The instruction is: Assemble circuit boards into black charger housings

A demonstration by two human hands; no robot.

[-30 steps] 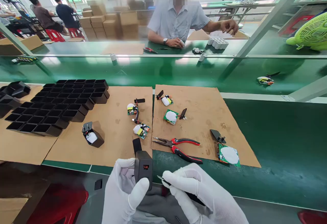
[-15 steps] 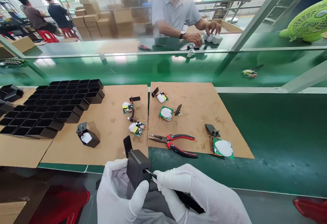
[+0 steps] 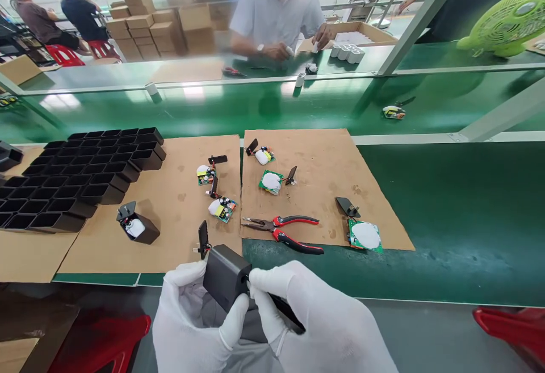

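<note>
Both my hands wear white gloves at the bottom centre. My left hand (image 3: 191, 322) grips a black charger housing (image 3: 223, 273), tilted, with a small black cover piece sticking up at its top left. My right hand (image 3: 315, 322) is closed on a thin black tool (image 3: 283, 310) whose tip is pushed into the housing's right face. Just beyond lie red-handled pliers (image 3: 283, 232) on the edge of a cardboard sheet (image 3: 323, 157).
Rows of empty black housings (image 3: 80, 177) cover the left cardboard, one loose housing (image 3: 137, 226) with a board inside nearer. Several small circuit boards (image 3: 364, 234) lie on both sheets. A green conveyor belt (image 3: 460, 208) runs across. Another person (image 3: 276, 15) works opposite. A green fan (image 3: 506, 21) stands far right.
The tool tip went from beside the housing into its right face. My left hand tilted the housing and raised it slightly. The person opposite pulled both hands in toward their body.
</note>
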